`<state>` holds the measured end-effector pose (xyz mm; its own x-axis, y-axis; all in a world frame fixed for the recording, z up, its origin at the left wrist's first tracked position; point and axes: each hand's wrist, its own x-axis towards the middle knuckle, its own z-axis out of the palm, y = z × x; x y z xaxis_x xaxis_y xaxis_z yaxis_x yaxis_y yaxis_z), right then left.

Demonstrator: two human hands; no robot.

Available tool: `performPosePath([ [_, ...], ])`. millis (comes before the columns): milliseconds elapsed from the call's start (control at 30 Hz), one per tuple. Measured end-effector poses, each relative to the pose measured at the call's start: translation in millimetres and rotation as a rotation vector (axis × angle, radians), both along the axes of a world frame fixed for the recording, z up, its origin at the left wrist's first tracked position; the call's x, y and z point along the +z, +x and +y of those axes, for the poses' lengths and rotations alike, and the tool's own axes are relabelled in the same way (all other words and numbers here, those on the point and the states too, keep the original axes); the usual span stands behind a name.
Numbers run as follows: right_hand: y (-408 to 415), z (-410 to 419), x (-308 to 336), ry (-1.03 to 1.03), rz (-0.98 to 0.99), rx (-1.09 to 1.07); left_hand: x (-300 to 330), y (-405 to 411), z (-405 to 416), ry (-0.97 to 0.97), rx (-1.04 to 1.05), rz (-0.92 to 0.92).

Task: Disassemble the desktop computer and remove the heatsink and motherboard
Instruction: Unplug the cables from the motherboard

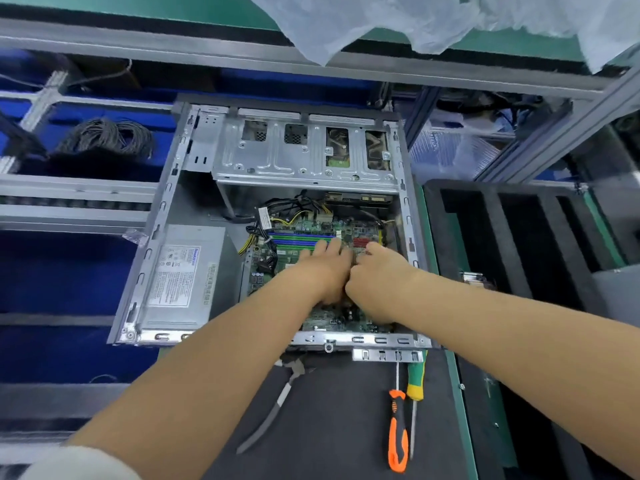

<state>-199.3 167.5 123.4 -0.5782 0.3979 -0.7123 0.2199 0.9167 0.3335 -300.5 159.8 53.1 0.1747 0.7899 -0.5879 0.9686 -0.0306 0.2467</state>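
Hands over motherboard (294,251) in case (194,216): left hand (323,268) flat, fingers straight; right hand (377,282) curled (grip unclear).

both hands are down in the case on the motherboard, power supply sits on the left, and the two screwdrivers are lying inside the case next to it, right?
Not quite. The head view shows the two screwdrivers lying outside the case, on the dark mat in front of it. The rest holds: both hands on the motherboard, power supply on the left.

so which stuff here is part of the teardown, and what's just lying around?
In the job: computer case; motherboard; left hand and right hand, both on the board.

Lying about: orange screwdriver; green-yellow screwdriver; coiled cables; plastic sheet.
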Motion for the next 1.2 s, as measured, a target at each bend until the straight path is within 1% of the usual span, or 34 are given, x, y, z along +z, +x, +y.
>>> performPosePath([
  [67, 1, -3, -11, -0.034, -0.165, -0.062, -3, 0, 2, 0.011, -0.013, -0.021],
  [133, 3, -2, -19, -0.022, -0.262, -0.070, -7, -1, 2, -0.010, -0.010, -0.055],
  [233, 7, -4, -30, -0.028, -0.316, -0.058, -8, 0, 3, 0.040, 0.005, -0.072],
  [333, 8, -5, -37, -0.057, -0.357, -0.092, -9, 2, 5, 0.062, 0.010, -0.073],
  [533, 7, -5, -41, -0.081, -0.375, -0.101, -9, 4, 7, 0.096, 0.054, -0.075],
  [733, 4, -3, -42, -0.116, -0.426, -0.155, -10, 4, 7, 0.097, 0.046, -0.059],
  [933, 4, -1, -43, -0.067, -0.376, -0.137, -12, 4, 7, 0.100, 0.053, -0.055],
  [1100, 7, -1, -38, -0.131, -0.406, -0.163, -10, 4, 7, 0.093, 0.060, -0.070],
  [1200, 7, 1, -33, -0.079, -0.339, -0.131, -9, 3, 8, 0.091, 0.070, -0.082],
])
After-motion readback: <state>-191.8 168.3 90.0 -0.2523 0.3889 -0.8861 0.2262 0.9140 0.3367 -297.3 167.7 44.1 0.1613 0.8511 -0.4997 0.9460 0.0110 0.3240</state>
